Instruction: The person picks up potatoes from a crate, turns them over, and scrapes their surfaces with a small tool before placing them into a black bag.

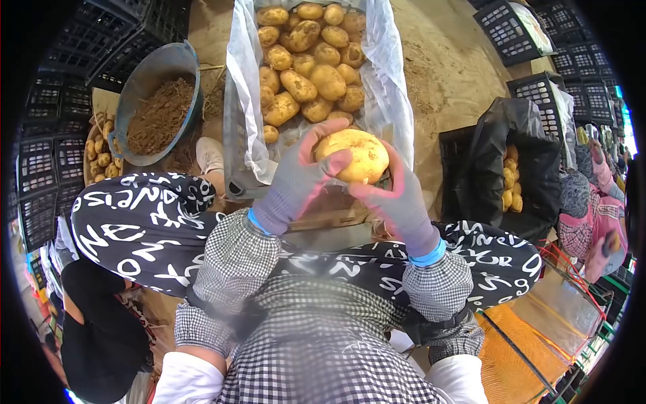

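Observation:
A large yellow potato point(352, 156) with brown specks is held between my two gloved hands, above the near end of a crate. My left hand point(303, 168), in a grey and pink glove, wraps round its left side. On its right side, my right hand point(397, 192) grips it with thumb and fingers. Just beyond is the crate point(235, 161), lined with white plastic sheeting point(390, 74) and holding several brownish potatoes point(316, 64). One small potato point(270, 134) lies near its left wall.
A round tub point(124, 151) of soil stands at the left, beside a container of potatoes point(101, 158). At the right, a crate lined with black plastic point(481, 141) holds potatoes. Black crates point(44, 161) are stacked at the far left. Another person point(592, 215) is at the right edge.

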Motion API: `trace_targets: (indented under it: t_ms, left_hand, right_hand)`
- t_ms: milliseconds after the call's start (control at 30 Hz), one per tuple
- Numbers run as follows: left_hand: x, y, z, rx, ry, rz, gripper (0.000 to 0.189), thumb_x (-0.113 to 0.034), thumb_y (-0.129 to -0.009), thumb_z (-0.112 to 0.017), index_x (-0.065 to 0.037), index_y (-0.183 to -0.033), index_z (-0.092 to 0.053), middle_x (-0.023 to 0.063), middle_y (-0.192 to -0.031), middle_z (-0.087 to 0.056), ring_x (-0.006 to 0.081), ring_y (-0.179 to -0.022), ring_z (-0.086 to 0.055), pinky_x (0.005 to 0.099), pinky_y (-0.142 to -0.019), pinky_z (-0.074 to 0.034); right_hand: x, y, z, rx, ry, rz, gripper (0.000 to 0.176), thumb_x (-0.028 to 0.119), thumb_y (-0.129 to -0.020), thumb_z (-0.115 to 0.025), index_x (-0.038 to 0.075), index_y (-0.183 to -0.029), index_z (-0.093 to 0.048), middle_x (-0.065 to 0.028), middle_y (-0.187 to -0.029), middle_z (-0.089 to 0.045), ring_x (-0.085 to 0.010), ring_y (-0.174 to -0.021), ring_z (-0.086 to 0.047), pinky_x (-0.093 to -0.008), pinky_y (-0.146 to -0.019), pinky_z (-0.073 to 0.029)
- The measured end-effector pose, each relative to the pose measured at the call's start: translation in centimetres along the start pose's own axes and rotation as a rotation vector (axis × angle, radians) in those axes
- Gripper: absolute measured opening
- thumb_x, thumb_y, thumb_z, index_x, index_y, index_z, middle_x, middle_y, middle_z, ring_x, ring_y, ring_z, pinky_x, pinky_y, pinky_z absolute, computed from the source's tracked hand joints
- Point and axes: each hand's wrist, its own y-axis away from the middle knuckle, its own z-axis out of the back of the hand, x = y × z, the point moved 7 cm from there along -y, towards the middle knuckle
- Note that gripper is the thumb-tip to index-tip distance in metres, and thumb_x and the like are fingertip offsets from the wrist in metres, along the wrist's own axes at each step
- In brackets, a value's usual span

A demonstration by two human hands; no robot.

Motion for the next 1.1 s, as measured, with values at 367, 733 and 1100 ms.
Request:
trace_targets:
  t_ms: [367,733,1100]
  left_hand:
    - [0.7,0.1,-0.3,-0.007,-0.012,0.035,0.063,-0.031,-0.089,-0.072,-0.002,-0.138,-0.044,0.008,-0.124,-0.056,0.0155,-0.11,-0.058,0.0269,-0.091,-0.05]
    - [1.4,0.4,0.4,-0.035,-0.082,0.175,0.072,-0.051,-0.086,-0.07,-0.005,-0.136,-0.046,0.0063,-0.122,-0.056,0.0124,-0.103,-0.06,0.0232,-0.079,-0.052]
    - [1.2,0.1,-0.3,0.004,0.115,0.01,0.077,-0.03,-0.086,-0.075,-0.004,-0.145,-0.033,0.0098,-0.126,-0.055,0.0189,-0.119,-0.054,0.0319,-0.098,-0.048]
  right_hand:
    - [1.6,0.9,0.6,-0.077,0.069,0.034,0.052,0.033,-0.101,-0.05,-0.006,-0.135,-0.046,-0.014,-0.12,-0.061,-0.0195,-0.098,-0.066,-0.0295,-0.077,-0.057]
    - [-0.6,0.5,0.7,-0.035,-0.334,-0.077,0.056,0.044,-0.101,-0.046,-0.001,-0.135,-0.049,-0.0109,-0.118,-0.062,-0.0179,-0.101,-0.064,-0.0284,-0.072,-0.059]
    - [-0.1,0.3,1.0,-0.072,0.304,0.231,0.087,0.019,-0.074,-0.084,0.001,-0.144,-0.037,-0.0112,-0.128,-0.055,-0.0172,-0.113,-0.057,-0.0298,-0.097,-0.047]
